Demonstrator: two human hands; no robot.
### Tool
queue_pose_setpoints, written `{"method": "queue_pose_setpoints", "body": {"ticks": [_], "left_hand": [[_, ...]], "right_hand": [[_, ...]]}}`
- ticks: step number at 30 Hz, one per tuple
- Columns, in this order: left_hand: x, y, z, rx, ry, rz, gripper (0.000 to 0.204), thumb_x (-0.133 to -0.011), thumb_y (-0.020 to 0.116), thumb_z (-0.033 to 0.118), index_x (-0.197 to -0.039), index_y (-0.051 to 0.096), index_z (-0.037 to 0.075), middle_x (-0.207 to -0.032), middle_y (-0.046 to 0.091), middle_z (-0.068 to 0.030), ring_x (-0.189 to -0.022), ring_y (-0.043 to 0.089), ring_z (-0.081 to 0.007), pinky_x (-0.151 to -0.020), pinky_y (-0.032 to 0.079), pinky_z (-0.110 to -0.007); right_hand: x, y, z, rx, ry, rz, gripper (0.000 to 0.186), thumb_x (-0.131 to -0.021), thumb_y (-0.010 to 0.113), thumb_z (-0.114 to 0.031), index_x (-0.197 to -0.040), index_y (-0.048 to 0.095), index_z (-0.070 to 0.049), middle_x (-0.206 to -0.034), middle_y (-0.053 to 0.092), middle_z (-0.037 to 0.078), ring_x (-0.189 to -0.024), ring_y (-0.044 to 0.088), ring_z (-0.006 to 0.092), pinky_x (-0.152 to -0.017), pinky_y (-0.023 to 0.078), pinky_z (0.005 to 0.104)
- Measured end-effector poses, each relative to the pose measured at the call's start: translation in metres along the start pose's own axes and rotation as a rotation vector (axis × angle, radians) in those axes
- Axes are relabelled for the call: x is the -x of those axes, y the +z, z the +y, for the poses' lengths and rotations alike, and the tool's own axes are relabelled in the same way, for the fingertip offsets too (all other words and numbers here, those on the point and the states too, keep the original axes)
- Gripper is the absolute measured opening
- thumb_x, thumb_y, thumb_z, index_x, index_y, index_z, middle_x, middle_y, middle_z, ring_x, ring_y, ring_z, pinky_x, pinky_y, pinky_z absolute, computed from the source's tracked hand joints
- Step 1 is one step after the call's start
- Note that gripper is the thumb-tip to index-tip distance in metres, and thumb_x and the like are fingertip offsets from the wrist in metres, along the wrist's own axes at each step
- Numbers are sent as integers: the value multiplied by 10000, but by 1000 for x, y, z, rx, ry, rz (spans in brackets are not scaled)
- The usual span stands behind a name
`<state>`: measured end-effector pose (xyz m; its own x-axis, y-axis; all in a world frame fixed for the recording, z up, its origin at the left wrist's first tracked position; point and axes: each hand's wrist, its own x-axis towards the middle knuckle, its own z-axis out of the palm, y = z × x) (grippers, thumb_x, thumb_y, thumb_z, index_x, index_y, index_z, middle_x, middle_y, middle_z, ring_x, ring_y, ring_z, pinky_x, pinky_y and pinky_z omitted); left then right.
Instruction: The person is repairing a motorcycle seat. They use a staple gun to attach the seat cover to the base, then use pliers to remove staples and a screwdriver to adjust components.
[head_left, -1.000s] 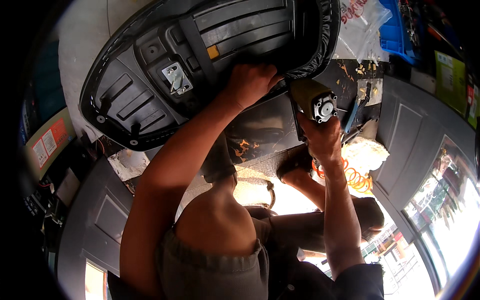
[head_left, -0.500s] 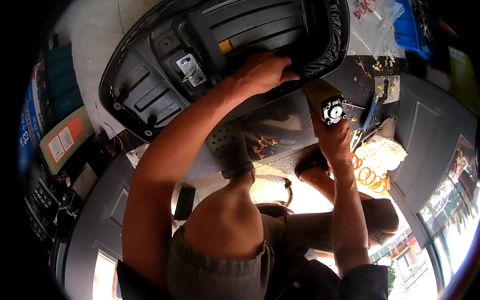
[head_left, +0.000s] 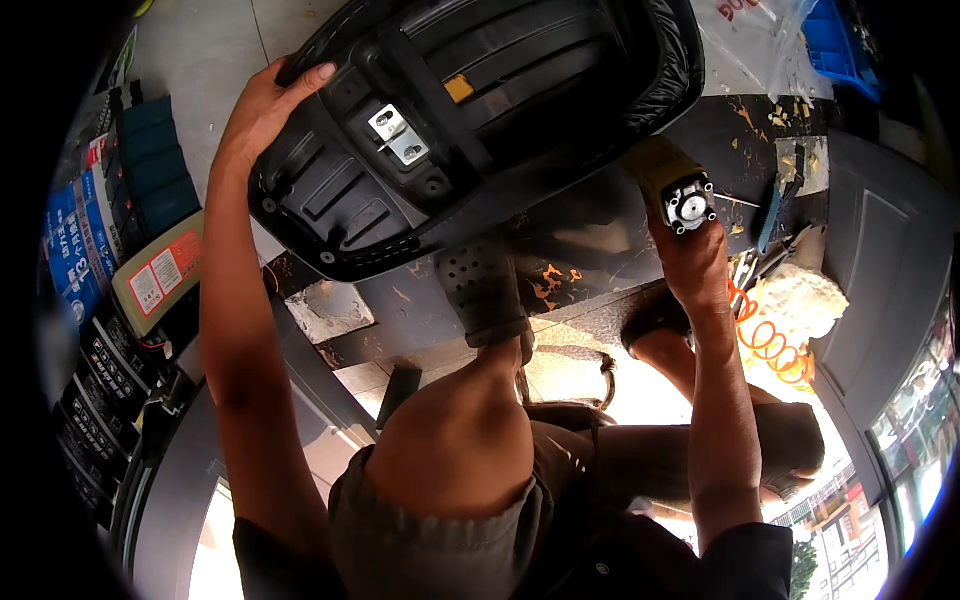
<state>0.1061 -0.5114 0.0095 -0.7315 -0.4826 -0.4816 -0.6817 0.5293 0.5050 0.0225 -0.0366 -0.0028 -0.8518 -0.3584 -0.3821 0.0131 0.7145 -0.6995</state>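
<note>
A black scooter seat (head_left: pixel 535 85) lies with its ribbed plastic underside facing up, dark cover material gathered along its right rim. Its left end carries a silver metal bracket (head_left: pixel 400 137), with a small yellow piece (head_left: pixel 459 89) farther along. My left hand (head_left: pixel 262 118) grips the seat's upper left edge, thumb over the rim and fingers partly hidden. In my right hand (head_left: pixel 692 268) is a pneumatic staple gun (head_left: pixel 665 170), yellowish with a silver round end cap facing up. The gun's front end is close to the seat's lower right rim; I cannot tell whether they touch.
An orange coiled hose (head_left: pixel 770 345) hangs below my right hand. A blue-handled tool (head_left: pixel 769 220) and scraps lie to the right. Beyond are a clear plastic bag (head_left: pixel 765 45) and a blue crate (head_left: pixel 838 50). Boxes (head_left: pixel 85 245) stack at left; my shoe (head_left: pixel 480 290) is below the seat.
My left hand has left the seat's lower right rim and taken hold of its upper left edge. The seat has turned and shifted slightly right. The staple gun stays in my right hand.
</note>
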Motion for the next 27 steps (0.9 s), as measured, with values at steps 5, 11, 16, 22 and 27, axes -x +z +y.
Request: {"method": "queue_pose_setpoints", "body": {"ticks": [5, 11, 16, 22, 27], "left_hand": [[38, 6, 34, 76, -22, 77, 817, -822, 683, 692, -1191, 667, -36, -1073, 707, -170, -983, 681, -243, -900, 510, -343], [71, -13, 124, -160, 23, -164, 945, -771, 664, 774, -1236, 637, -49, -1067, 707, -193, -965, 695, -264, -886, 521, -348], [105, 41, 196, -56, 24, -115, 1022, -797, 607, 803, -1241, 574, -117, -1123, 666, -262, -1077, 653, -346, -979, 480, -385], [186, 121, 161, 51, -86, -201, 1057, -855, 534, 798, -1388, 388, -104, -1293, 567, -280, -1243, 541, -362, -1055, 409, -416], [250, 153, 132, -18, -138, -191, 888, -950, 498, 688, -1436, 364, -42, -1366, 527, -234, -1285, 495, -328, -1090, 364, -405]], "right_hand": [[-24, -42, -10, -7, -2, -18, 334, -847, 718, -136, -1139, 640, 5, -943, 719, 175, -893, 697, 277, -779, 534, 368], [-21, -118, -19, 35, -30, 81, 334, -844, 749, -238, -1007, 678, 46, -709, 663, 61, -576, 581, 119, -546, 469, 298], [-7, -202, -26, 64, -144, -2, 400, -849, 742, -230, -1120, 648, 50, -783, 666, 87, -604, 593, 146, -573, 496, 311], [43, -262, 5, 334, -203, -16, 465, -804, 747, -217, -1176, 637, 39, -928, 697, 163, -906, 667, 287, -866, 505, 377], [41, -273, 26, 420, -325, -72, 548, -778, 738, -205, -1248, 582, 31, -1058, 693, 175, -980, 665, 324, -929, 509, 401]]}}
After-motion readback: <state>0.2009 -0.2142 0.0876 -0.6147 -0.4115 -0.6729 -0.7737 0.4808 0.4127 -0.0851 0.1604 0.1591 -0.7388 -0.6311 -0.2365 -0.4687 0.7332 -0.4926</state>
